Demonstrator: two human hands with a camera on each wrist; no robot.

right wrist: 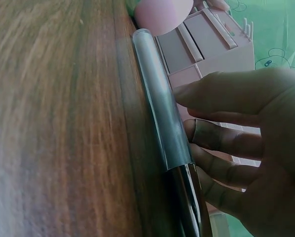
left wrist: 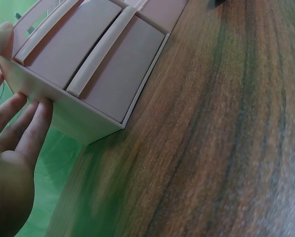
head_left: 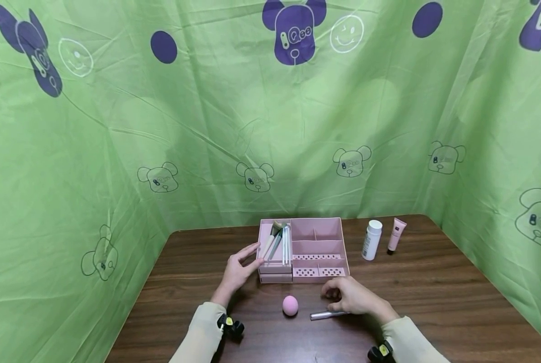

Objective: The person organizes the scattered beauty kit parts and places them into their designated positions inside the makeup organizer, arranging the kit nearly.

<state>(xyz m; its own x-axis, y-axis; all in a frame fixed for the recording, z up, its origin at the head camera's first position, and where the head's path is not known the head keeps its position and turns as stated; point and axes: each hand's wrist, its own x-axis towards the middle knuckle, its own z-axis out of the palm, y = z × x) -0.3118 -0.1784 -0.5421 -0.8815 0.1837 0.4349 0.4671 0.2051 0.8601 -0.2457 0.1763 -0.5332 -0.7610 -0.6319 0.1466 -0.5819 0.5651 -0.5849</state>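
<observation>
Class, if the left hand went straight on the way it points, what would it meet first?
The left hand would likely meet the pink organizer at once, on its left side: the fingers appear to rest against it.

Cream and Black, Left and Right

The left sleeve (head_left: pixel 199 330) and right sleeve (head_left: pixel 411 340) are long, pale cream, ending at the wrist; a black left wrist camera (head_left: pixel 236 329) with rounded parts bears a yellow patch (head_left: pixel 229 321) (a bright accent); the black right wrist camera (head_left: pixel 376 355) has similar yellow; left hand (head_left: pixel 239 269) and right hand (head_left: pixel 355 297) are bare.
</observation>
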